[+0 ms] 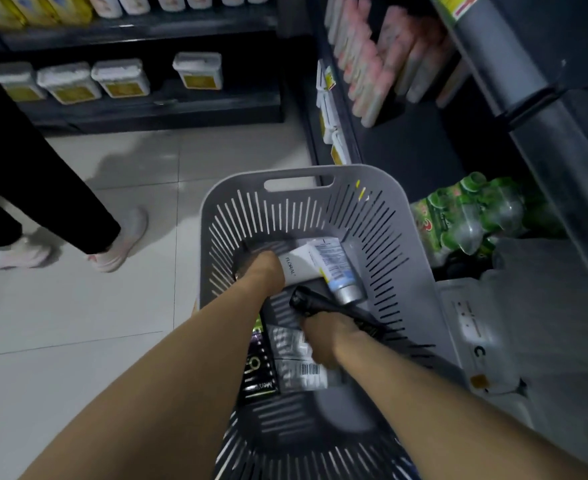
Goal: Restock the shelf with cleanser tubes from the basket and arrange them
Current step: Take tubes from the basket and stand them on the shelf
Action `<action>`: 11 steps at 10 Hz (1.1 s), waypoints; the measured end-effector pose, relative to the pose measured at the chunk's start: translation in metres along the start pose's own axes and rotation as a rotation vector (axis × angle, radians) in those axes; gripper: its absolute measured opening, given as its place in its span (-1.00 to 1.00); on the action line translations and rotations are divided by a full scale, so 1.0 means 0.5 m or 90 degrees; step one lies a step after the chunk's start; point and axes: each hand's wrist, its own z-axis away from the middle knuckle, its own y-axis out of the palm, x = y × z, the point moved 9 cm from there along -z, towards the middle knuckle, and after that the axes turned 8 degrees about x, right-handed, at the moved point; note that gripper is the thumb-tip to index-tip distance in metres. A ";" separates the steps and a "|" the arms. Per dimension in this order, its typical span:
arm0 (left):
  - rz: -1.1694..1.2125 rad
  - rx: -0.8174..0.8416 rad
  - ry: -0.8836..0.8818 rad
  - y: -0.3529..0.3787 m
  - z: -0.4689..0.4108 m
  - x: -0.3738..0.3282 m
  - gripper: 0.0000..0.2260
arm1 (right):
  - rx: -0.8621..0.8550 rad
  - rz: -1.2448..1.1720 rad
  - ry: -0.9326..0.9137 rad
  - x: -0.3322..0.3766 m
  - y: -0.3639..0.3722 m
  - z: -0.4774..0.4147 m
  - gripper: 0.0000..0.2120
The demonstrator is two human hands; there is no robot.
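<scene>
Both my hands reach down into a grey slotted basket (382, 216) on the floor. My left hand (263, 271) is closed on a white tube marked FLORAL (299, 266); a white-and-blue tube with a silver cap (335, 268) lies across it. My right hand (327, 337) grips a black tube (323, 303) that points up and left. Under my right hand lie blurred white barcoded tubes (299, 372) and a dark purple-black tube (259, 372). The shelf (406, 147) at the right holds rows of pink and white tubes (372, 71).
Another person's dark-trousered legs and pale shoes (119, 244) stand on the tiled floor at the left. A far shelf holds white lidded tubs (119, 77) and yellow boxes. Green bottle packs (469, 213) and white cartons (483, 327) sit right of the basket under the shelf.
</scene>
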 end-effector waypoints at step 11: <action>0.192 -0.097 0.483 -0.474 0.663 -0.402 -0.45 | -0.736 -0.692 0.155 -0.098 -0.415 0.845 -0.68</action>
